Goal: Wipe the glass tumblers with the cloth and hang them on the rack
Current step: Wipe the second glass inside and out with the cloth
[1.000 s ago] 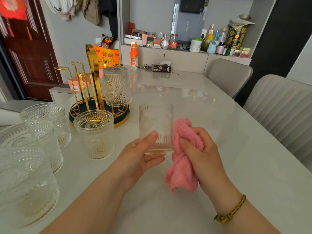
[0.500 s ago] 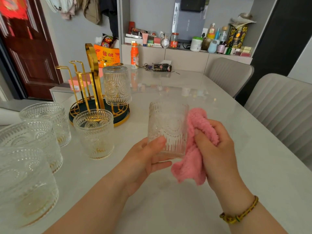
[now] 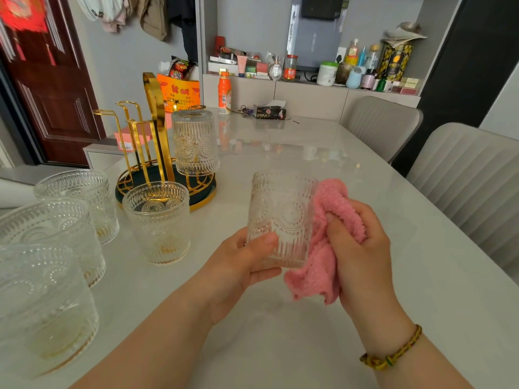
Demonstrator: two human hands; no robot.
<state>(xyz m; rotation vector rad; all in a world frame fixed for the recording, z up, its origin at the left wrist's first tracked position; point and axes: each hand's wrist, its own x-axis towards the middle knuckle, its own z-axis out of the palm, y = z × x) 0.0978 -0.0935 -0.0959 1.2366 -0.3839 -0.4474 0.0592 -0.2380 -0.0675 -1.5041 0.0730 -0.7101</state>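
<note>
Since a second ago the held tumbler (image 3: 280, 220) has shifted to the right, and the cloth (image 3: 328, 254) has climbed from its lower part to near its rim.

Now the tumbler is upright above the bench (image 3: 438, 290), to the right of the rack (image 3: 156, 127) and nearer the person than it. The left hand (image 3: 238, 268) holds the tumbler low down: its grip is curled round the glass, with the thumb across the near face and the fingers under and behind the base. The right hand (image 3: 362, 256) has its grip closed on the bunched pink cloth and presses it against the tumbler's right side. A loose end of the cloth hangs below the base. A braided bracelet (image 3: 393, 357) sits on the right wrist.

One hung tumbler (image 3: 195, 141) is upside down on the right side of the rack; the gold prongs on its left side are bare. A standing tumbler (image 3: 157, 223) rests on the bench just in front of the rack's base. Three more tumblers (image 3: 50, 240) stand in a row to the left of the rack and nearer the person, mouths up.
</note>
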